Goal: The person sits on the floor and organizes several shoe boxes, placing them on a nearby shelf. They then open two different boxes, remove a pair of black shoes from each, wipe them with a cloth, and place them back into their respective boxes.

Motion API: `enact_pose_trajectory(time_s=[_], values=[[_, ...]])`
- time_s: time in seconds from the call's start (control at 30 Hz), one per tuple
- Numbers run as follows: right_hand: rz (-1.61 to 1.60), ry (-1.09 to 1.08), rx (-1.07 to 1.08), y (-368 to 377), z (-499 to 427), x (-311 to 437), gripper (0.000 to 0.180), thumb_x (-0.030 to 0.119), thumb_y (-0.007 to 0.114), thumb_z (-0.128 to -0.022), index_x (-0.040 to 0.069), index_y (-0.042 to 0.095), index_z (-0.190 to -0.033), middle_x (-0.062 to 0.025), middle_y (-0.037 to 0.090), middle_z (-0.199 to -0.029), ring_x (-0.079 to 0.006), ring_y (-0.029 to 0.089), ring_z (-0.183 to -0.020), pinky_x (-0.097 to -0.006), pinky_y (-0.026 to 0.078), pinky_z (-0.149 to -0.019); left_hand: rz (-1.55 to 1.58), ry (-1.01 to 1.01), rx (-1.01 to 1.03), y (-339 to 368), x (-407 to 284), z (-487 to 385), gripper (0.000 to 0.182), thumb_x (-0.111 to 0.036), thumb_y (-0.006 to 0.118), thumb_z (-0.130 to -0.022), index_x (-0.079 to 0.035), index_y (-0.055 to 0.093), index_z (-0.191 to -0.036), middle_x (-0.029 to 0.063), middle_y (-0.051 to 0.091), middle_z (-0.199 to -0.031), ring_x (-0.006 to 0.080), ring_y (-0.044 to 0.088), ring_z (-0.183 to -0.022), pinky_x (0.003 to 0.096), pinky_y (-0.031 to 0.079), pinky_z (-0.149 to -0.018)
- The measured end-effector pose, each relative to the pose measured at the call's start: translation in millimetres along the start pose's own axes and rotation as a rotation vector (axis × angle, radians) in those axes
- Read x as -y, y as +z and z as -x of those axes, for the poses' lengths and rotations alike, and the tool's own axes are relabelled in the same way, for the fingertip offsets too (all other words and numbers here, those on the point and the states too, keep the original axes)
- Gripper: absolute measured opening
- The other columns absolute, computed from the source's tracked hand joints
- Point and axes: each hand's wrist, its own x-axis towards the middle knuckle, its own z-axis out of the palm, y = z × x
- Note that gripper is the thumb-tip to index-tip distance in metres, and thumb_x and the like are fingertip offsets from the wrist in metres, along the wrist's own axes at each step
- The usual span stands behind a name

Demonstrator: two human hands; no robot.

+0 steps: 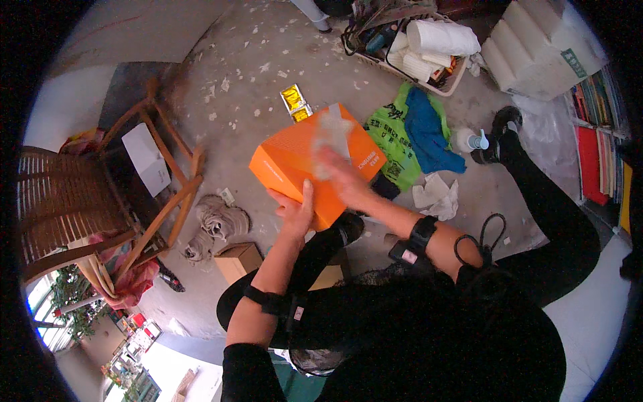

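Note:
An orange cardboard box [281, 156] with printed writing is held tilted in front of me, above the floor. My left hand [294, 208] grips its near lower edge, thumb up along one side. Over the top face, my right hand [342, 176] is blurred and presses a crumpled whitish wipe or tissue [329, 130]; its fingertips are hard to make out. A grey-silver patch shows on the box beside the wipe. Just beyond the box, yellow-and-silver foil packets [296, 103] lie on the floor, partly covered by its far edge.
A green bag [392, 135] and blue cloth [427, 130] lie right of the box, beside a white pump bottle [469, 140] and crumpled tissue [437, 196]. Beyond stands a filled basket [452, 88]. At left are a wooden chair [183, 201], grey cloth [221, 218] and small carton [238, 261].

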Motion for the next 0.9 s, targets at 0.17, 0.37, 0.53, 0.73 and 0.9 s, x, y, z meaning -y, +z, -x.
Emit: enact_pose_trajectory(time_s=[0.17, 0.37, 0.53, 0.73, 0.9], values=[[-0.058, -0.158, 0.225, 3, -70, 7, 0.045, 0.004, 0.045, -0.092, 0.006, 0.047, -0.137, -0.0160, 0.040, -0.147, -0.0321, 0.034, -0.138, -0.0413, 0.027, -0.114, 0.250, -0.028, 0.220, -2, 13, -15, 0.127, -0.068, 0.060, -0.080, -0.008, -0.032, -0.143, 0.0294, 0.019, -0.148, 0.0375, 0.030, -0.134, 0.0448, 0.030, -0.110], [0.307, 0.156, 0.108, -44, -69, -92, 0.045, 0.005, 0.048, -0.090, 0.006, 0.048, -0.136, -0.0179, 0.050, -0.137, -0.0313, 0.045, -0.130, -0.0385, 0.035, -0.109, 0.422, 0.103, 0.212, 12, 28, -12, 0.112, -0.042, 0.070, -0.085, -0.020, -0.024, -0.142, 0.0149, 0.040, -0.137, 0.0275, 0.053, -0.116, 0.0408, 0.054, -0.080], [-0.022, 0.636, 0.142, -96, 39, -114, 0.042, 0.018, 0.046, -0.098, 0.007, 0.045, -0.138, -0.0155, 0.061, -0.124, -0.0215, 0.058, -0.116, -0.0337, 0.043, -0.097, 0.335, -0.001, 0.145, -1, 13, -18, 0.109, -0.040, 0.073, -0.080, -0.021, -0.013, -0.143, 0.0153, 0.041, -0.137, 0.0295, 0.053, -0.113, 0.0488, 0.051, -0.079], [-0.657, 0.996, -0.167, -177, 95, -82, 0.043, 0.036, 0.046, -0.101, 0.013, 0.046, -0.137, -0.0073, 0.061, -0.127, -0.0188, 0.057, -0.115, -0.0365, 0.042, -0.096, 0.425, -0.038, 0.252, -37, -30, 14, 0.094, -0.057, 0.069, -0.073, -0.024, 0.018, -0.144, 0.0097, 0.046, -0.135, 0.0294, 0.052, -0.112, 0.0549, 0.042, -0.079], [-0.786, 0.964, -0.168, -232, 67, -18, 0.063, 0.048, 0.046, -0.098, 0.015, 0.028, -0.149, -0.0098, 0.038, -0.149, -0.0263, 0.041, -0.134, -0.0491, 0.038, -0.104, 0.555, 0.269, 0.278, -70, -51, 57, 0.077, -0.048, 0.067, -0.080, -0.013, 0.035, -0.140, 0.0095, 0.052, -0.131, 0.0263, 0.054, -0.114, 0.0468, 0.044, -0.093]])
